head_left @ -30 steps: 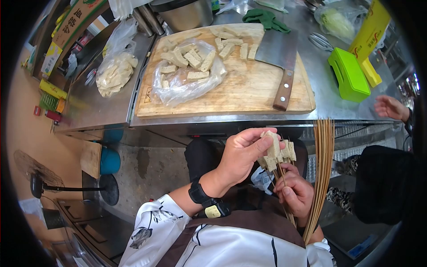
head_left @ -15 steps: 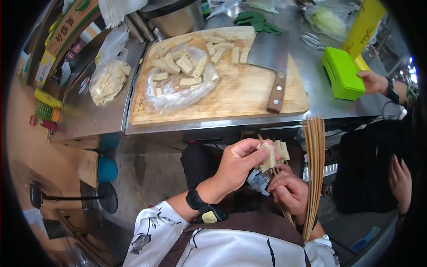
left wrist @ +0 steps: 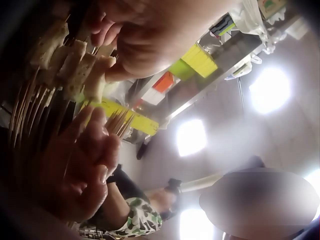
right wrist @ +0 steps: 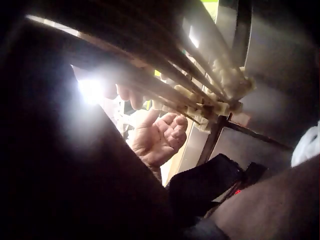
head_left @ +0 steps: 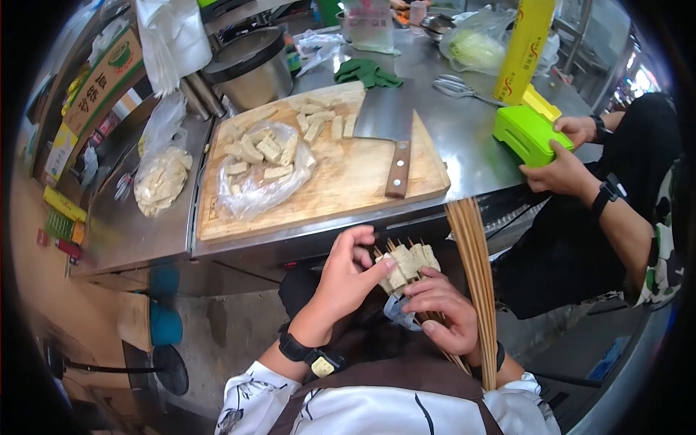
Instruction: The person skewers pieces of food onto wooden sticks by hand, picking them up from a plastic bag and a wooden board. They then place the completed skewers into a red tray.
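Pale, porous tofu strips sit in a row on several thin wooden skewers in front of my lap. My right hand holds these skewers below the tofu, its fingers lying over the sticks. On the other side, my left hand is at the end of the row, its thumb right at the nearest strip and its other fingers loosely bent. In the left wrist view the tofu row lies between both hands. The right wrist view is dark, with my left palm beyond the sticks.
A bundle of bare skewers stands along my right forearm. On the counter, a cutting board bears a cleaver, loose tofu strips and a plastic bag of tofu. To the right, another person's hands hold a green box.
My left hand has drawn back from the tofu strip it pinched, now in the row. My right fingers have loosened and spread. The other person has taken hold of the green box with both hands.
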{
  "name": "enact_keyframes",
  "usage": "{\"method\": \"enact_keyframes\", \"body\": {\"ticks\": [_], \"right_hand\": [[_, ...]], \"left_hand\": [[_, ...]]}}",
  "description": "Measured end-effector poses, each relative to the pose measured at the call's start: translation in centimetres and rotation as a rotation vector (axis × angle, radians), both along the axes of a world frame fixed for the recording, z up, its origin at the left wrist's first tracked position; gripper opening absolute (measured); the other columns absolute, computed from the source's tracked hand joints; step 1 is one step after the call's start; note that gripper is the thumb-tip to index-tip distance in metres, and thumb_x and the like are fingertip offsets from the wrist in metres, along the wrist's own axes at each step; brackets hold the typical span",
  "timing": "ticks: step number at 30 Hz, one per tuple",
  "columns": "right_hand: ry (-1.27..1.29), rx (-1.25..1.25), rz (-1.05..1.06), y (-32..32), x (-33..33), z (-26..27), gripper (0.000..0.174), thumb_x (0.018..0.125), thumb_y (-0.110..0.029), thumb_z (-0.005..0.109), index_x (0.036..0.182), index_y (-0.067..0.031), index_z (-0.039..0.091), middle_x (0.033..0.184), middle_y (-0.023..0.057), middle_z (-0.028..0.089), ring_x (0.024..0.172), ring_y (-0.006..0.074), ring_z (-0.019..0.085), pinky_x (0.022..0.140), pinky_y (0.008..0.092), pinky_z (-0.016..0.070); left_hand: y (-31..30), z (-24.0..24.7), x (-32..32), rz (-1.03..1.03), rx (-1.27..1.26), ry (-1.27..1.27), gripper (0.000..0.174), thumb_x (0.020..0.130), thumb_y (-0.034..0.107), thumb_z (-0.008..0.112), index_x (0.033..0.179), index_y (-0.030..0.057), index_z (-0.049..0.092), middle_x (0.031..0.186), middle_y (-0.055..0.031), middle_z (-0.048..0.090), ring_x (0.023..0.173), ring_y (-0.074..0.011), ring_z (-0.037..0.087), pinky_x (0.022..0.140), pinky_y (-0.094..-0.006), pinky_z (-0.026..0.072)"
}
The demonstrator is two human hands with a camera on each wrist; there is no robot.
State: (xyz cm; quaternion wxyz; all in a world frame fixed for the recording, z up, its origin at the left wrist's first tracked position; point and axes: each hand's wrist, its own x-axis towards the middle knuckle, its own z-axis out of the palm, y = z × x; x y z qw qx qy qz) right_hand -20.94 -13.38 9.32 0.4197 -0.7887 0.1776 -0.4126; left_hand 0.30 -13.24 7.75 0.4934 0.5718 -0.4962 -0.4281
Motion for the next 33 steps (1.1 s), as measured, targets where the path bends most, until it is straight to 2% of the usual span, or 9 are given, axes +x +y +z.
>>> {"method": "enact_keyframes", "body": {"ticks": [3, 5, 8, 9, 13, 21, 26, 27, 33], "right_hand": [[-0.012, 0.029, 0.100, 0.4, -0.2, -0.3, 0.018, 0.079, -0.004, 0.055, 0.094, -0.0007, 0.065, 0.086, 0.0082, 0.066, 0.101, 0.0277, 0.062, 0.107, 0.0524, 0.0316], [0.012, -0.014, 0.093, 0.5, 0.1, -0.3, 0.015, 0.078, -0.002, 0.054, 0.087, -0.0008, 0.066, 0.076, 0.0070, 0.065, 0.091, 0.0267, 0.065, 0.107, 0.0527, 0.0317], [0.053, -0.016, 0.125, 0.8, 0.5, -0.1, 0.014, 0.078, -0.002, 0.055, 0.086, -0.0015, 0.066, 0.077, 0.0080, 0.065, 0.089, 0.0261, 0.065, 0.107, 0.0515, 0.0323], [0.094, -0.021, 0.150, 0.9, 0.7, 0.0, 0.013, 0.078, -0.002, 0.055, 0.086, -0.0017, 0.066, 0.077, 0.0081, 0.065, 0.089, 0.0262, 0.065, 0.106, 0.0511, 0.0326], [0.191, 0.023, 0.163, 1.8, 0.9, 0.0, 0.014, 0.076, -0.003, 0.058, 0.087, -0.0027, 0.066, 0.080, 0.0089, 0.066, 0.090, 0.0263, 0.064, 0.105, 0.0497, 0.0345], [0.102, 0.056, 0.067, 1.6, 3.1, -1.2, 0.022, 0.087, -0.021, 0.054, 0.087, -0.0001, 0.059, 0.071, 0.0108, 0.063, 0.085, 0.0279, 0.062, 0.101, 0.0484, 0.0360], [-0.222, 0.234, -0.079, 2.9, 4.1, -1.9, 0.033, 0.093, -0.032, 0.048, 0.090, -0.0002, 0.055, 0.067, 0.0120, 0.062, 0.083, 0.0264, 0.061, 0.102, 0.0485, 0.0339], [-0.194, 0.304, -0.092, 2.7, 3.8, -1.8, 0.045, 0.096, -0.044, 0.040, 0.091, -0.0009, 0.053, 0.063, 0.0125, 0.061, 0.081, 0.0254, 0.061, 0.103, 0.0473, 0.0321], [-0.135, 0.452, 0.158, 0.9, 1.4, -2.3, 0.042, 0.095, -0.040, 0.045, 0.088, -0.0003, 0.057, 0.061, 0.0107, 0.061, 0.075, 0.0241, 0.061, 0.097, 0.0439, 0.0345]], "left_hand": [[0.4, 3.3, -0.4, 0.012, -0.290, -0.358, 0.045, 0.081, 0.013, 0.071, 0.121, 0.0021, 0.055, 0.113, -0.0104, 0.055, 0.097, -0.0184, 0.056, 0.077, -0.0292, 0.0483], [0.1, 4.2, -1.0, -0.071, -0.341, -0.338, 0.035, 0.084, 0.019, 0.068, 0.113, 0.0022, 0.062, 0.113, -0.0146, 0.060, 0.101, -0.0297, 0.056, 0.091, -0.0370, 0.0436], [-0.8, 4.5, -2.5, -0.185, -0.306, -0.220, 0.029, 0.086, 0.025, 0.064, 0.101, 0.0001, 0.066, 0.100, -0.0140, 0.065, 0.102, -0.0314, 0.058, 0.089, -0.0388, 0.0435], [-1.2, 4.8, -2.8, -0.240, -0.234, -0.207, 0.023, 0.090, 0.019, 0.064, 0.104, -0.0001, 0.066, 0.099, -0.0092, 0.065, 0.095, -0.0166, 0.059, 0.084, -0.0301, 0.0466], [-2.6, 3.5, -4.3, -0.290, 0.008, 0.199, 0.018, 0.091, 0.019, 0.064, 0.087, 0.0005, 0.066, 0.072, 0.0028, 0.059, 0.070, -0.0025, 0.050, 0.059, -0.0223, 0.0443], [-1.5, 3.9, -2.3, -0.309, -0.227, 0.266, 0.025, 0.087, 0.020, 0.067, 0.073, 0.0007, 0.059, 0.061, 0.0033, 0.050, 0.061, -0.0044, 0.042, 0.053, -0.0247, 0.0374], [-0.4, 4.2, 0.9, -0.384, -0.278, 0.158, 0.021, 0.084, 0.019, 0.068, 0.081, -0.0008, 0.063, 0.073, -0.0074, 0.060, 0.070, -0.0141, 0.056, 0.065, -0.0289, 0.0445], [-0.2, 4.2, 1.6, -0.391, -0.263, 0.110, 0.019, 0.084, 0.018, 0.067, 0.082, -0.0005, 0.064, 0.075, -0.0075, 0.061, 0.072, -0.0136, 0.057, 0.067, -0.0283, 0.0458], [-0.4, 3.1, 5.0, -0.320, -0.261, 0.046, 0.014, 0.088, 0.014, 0.065, 0.095, 0.0019, 0.064, 0.088, -0.0062, 0.063, 0.081, -0.0123, 0.058, 0.077, -0.0263, 0.0465]]}}
